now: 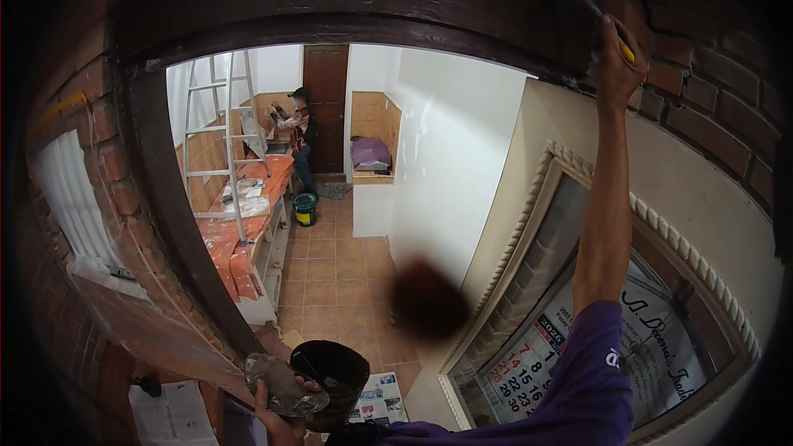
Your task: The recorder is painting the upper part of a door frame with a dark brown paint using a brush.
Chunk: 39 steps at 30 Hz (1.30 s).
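At the upper right my right hand [624, 62] is raised and closed around a yellow-handled paintbrush [626, 50]. Its far end meets the dark brown wooden beam [372, 0] over the doorway, and the bristles hardly show. Low in the view my left hand [277, 421] grips an open paint can [351, 363], dark inside and out. A round, grey, smeared lid [285, 386] sits at the can's left side, with my fingers over its edge. A dark blurred spot [429, 301] covers part of the view beyond the can; I cannot tell what it is.
A framed glass panel [702, 268] stands beside my right arm, brick wall [719, 99] above it. Through the doorway are an aluminium ladder [231, 128], a counter under orange sheeting [239, 235], a bucket [305, 210] and another person [297, 136]. Newspaper [382, 396] lies below.
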### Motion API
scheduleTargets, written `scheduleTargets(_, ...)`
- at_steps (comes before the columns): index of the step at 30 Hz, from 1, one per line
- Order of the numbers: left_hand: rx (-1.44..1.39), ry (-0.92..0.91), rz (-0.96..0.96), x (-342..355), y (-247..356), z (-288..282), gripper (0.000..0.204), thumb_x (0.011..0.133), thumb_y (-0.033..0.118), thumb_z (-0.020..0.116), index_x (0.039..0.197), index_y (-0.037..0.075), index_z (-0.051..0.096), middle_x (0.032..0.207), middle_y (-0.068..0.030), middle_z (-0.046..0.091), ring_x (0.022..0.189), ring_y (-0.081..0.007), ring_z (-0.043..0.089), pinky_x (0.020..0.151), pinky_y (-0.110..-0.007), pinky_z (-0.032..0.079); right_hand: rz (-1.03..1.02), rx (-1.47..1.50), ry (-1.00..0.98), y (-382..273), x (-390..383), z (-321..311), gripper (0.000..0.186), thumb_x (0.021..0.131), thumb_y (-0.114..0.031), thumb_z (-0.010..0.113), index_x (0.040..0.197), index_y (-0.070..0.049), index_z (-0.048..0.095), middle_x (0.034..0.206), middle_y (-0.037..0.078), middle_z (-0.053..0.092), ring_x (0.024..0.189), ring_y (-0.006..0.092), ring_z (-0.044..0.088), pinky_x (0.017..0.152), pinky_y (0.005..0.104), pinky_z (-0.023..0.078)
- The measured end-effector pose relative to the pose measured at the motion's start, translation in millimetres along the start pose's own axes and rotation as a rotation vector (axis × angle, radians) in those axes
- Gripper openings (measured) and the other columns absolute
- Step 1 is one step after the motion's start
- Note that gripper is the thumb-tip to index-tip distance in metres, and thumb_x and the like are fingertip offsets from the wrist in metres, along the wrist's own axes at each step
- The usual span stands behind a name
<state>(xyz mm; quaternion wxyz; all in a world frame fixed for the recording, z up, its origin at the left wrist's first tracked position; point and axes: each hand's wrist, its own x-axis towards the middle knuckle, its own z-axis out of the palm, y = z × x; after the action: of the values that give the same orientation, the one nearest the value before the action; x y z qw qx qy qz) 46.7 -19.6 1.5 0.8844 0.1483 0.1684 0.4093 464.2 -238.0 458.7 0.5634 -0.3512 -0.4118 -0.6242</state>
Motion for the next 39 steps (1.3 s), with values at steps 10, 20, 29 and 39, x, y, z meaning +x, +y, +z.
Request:
scheduleTargets(10, 0.016, 0.004, 0.028, -1, 2, -6, 0.058, 0.095, 0.052, 0.04, 0.123, 0.003, 0.051, 0.091, -0.0179, 0.061, 0.081, -0.0333, 0.06, 0.081, -0.05, 0.05, 0.151, -0.097, 0.136, 12, 10, -3, 0.024, 0.088, -0.019, 0.071, 0.099, 0.002, 0.072, 0.085, 0.004, 0.07, 0.076, 0.0076, 0.062, 0.069, 0.0213, 0.05)
scheduleTargets(20, 0.021, 0.015, 0.007, 1, -1, -2, 0.058, 0.095, 0.052, 0.04, 0.122, 0.003, 0.051, 0.089, -0.0183, 0.061, 0.081, -0.0334, 0.06, 0.08, -0.051, 0.05, 0.152, -0.043, 0.111, 8, 12, -2, 0.023, 0.088, -0.018, 0.072, 0.095, 0.004, 0.072, 0.081, 0.003, 0.069, 0.07, 0.0062, 0.061, 0.062, 0.02, 0.05)
scheduleTargets(29, -0.006, 0.033, 0.003, 0, -4, 2, 0.058, 0.095, 0.052, 0.038, 0.122, 0.003, 0.052, 0.089, -0.0182, 0.061, 0.08, -0.0339, 0.061, 0.079, -0.051, 0.05, 0.136, 0.109, 0.038, -7, 5, 16, 0.022, 0.087, -0.018, 0.073, 0.096, 0.002, 0.073, 0.082, 0.002, 0.069, 0.074, 0.0059, 0.061, 0.069, 0.0198, 0.05)
scheduleTargets(39, 0.068, 0.023, 0.058, 0, -8, 0, 0.058, 0.095, 0.053, 0.037, 0.117, 0.002, 0.054, 0.086, -0.0171, 0.062, 0.079, -0.0326, 0.061, 0.079, -0.049, 0.05, 0.131, 0.0, 0.059, 1, 16, 3, 0.023, 0.087, -0.019, 0.074, 0.094, 0.003, 0.073, 0.082, 0.002, 0.07, 0.076, 0.0056, 0.061, 0.071, 0.0198, 0.05)
